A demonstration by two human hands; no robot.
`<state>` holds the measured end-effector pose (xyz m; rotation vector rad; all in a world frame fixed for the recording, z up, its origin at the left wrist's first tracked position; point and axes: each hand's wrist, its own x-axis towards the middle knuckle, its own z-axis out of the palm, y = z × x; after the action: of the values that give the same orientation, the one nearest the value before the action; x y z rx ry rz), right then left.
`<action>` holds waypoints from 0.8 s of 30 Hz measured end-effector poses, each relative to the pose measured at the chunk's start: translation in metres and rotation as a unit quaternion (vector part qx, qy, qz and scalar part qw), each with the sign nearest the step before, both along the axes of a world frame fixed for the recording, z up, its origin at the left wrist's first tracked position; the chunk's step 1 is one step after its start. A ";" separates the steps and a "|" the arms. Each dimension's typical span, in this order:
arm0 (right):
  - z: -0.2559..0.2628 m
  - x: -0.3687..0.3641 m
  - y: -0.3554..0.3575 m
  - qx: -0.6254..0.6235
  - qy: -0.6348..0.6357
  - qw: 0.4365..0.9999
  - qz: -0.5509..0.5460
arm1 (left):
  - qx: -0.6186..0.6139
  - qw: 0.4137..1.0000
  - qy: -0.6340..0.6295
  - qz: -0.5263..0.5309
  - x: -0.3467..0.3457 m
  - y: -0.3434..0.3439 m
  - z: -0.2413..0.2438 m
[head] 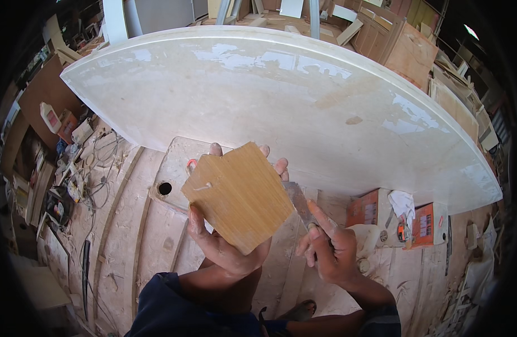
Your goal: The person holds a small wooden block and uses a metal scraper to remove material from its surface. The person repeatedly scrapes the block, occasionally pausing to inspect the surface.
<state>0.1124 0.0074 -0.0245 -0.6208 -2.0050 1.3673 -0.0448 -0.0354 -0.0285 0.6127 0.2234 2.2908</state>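
My left hand [229, 255] holds a flat, wood-grained board piece [241, 193] from below, thumb on its left edge and several fingertips showing past the far edge. A small whitish smear lies on the board's left part. In my right hand [332, 248] is a putty knife [300, 204], its forefinger stretched along the metal blade. The blade lies close by the board's right edge; whether they touch I cannot tell. Beyond both hands stands a large pale panel [250, 101] with a curved top edge. Glossy white patches [275, 61] mark its upper part.
A box-like container [174, 162] with a round hole sits behind my left hand. Orange-and-white containers [425, 225] stand at right, with a white cloth [402, 203] and a tape measure [404, 231]. Cables [104, 181], a white jug [50, 118] and scraps clutter the left; cabinet parts [370, 38] lie behind.
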 end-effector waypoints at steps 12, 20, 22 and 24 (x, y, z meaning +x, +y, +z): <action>-0.010 -0.008 -0.005 -0.002 -0.007 1.000 0.004 | -0.009 0.999 -0.025 0.030 -0.001 0.001 0.000; -0.022 -0.010 -0.004 0.032 0.007 0.999 0.016 | 0.005 0.999 -0.048 0.021 0.000 0.001 -0.002; -0.022 -0.010 -0.004 0.031 0.006 0.999 0.021 | 0.013 0.999 -0.041 0.014 -0.001 0.001 -0.005; -0.021 -0.010 -0.004 0.029 0.004 0.999 0.023 | 0.019 0.999 -0.034 0.011 -0.002 0.002 -0.006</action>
<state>0.1021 0.0036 -0.0453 -0.5454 -2.0565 1.3306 -0.0466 -0.0334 -0.0348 0.5535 0.1555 2.3368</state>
